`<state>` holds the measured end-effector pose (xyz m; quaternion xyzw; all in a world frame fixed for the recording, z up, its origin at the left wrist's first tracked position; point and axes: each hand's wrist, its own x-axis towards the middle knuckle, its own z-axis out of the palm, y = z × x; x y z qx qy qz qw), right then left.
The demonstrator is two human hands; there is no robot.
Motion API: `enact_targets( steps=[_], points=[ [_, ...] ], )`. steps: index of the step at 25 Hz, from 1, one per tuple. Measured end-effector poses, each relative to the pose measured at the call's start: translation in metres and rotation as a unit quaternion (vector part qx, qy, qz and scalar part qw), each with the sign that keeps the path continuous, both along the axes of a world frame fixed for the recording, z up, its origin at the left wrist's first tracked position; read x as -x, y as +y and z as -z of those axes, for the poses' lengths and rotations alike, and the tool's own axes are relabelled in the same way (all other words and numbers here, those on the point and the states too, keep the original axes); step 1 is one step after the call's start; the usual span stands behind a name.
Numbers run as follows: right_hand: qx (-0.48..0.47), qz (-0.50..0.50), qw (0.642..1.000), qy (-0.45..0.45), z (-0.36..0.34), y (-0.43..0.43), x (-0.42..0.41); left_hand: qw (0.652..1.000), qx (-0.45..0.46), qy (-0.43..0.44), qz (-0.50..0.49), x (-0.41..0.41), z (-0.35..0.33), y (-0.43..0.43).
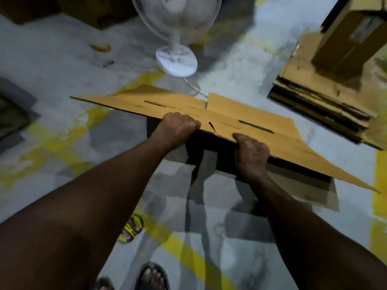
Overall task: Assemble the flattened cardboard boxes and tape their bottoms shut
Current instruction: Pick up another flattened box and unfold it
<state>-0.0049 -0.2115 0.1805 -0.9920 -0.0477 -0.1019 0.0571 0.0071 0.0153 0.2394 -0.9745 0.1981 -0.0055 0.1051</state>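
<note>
My left grip (178, 126) and right grip (251, 155) both clamp the near edge of the flattened tan cardboard box (251, 115); uneven pulling could tear its slit.

No legible text, brand, number or sign was recorded. The flat box (251, 120) carried dark printed bars (256, 126) with fainter marks beside them, all too blurred to read. The upright box (345, 45) at upper right bore a pale label (363, 31), smeared beyond reading. Yellow paint (188, 254) on the floor (62, 59) formed stripes only, without characters.
</note>
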Motion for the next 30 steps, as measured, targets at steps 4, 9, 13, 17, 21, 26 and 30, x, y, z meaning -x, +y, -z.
enact_targets(
  steps=[4,9,13,17,21,26,30],
  points=[
    [-0.043,-0.049,0.995,-0.08,-0.119,0.051,0.013,0.996,0.028,-0.075,-0.039,0.043,-0.129,0.048],
    [-0.031,-0.15,0.977,-0.15,-0.233,0.14,0.066,0.983,0.009,-0.145,-0.109,0.143,-0.241,0.138],
    [-0.028,-0.24,0.954,-0.18,-0.285,0.221,0.132,0.953,-0.004,-0.175,-0.247,0.268,-0.314,0.235],
    [-0.023,-0.293,0.947,-0.13,-0.305,0.306,0.197,0.925,-0.006,-0.195,-0.325,0.401,-0.335,0.324],
    [-0.023,-0.428,0.903,-0.035,-0.293,0.416,0.271,0.888,-0.018,-0.142,-0.436,0.518,-0.316,0.393],
    [-0.054,-0.466,0.882,-0.056,-0.267,0.525,0.347,0.828,0.027,-0.114,-0.549,0.632,-0.276,0.444],
    [-0.088,-0.521,0.846,-0.067,-0.216,0.579,0.384,0.786,0.057,-0.067,-0.611,0.693,-0.226,0.457]
  ],
)
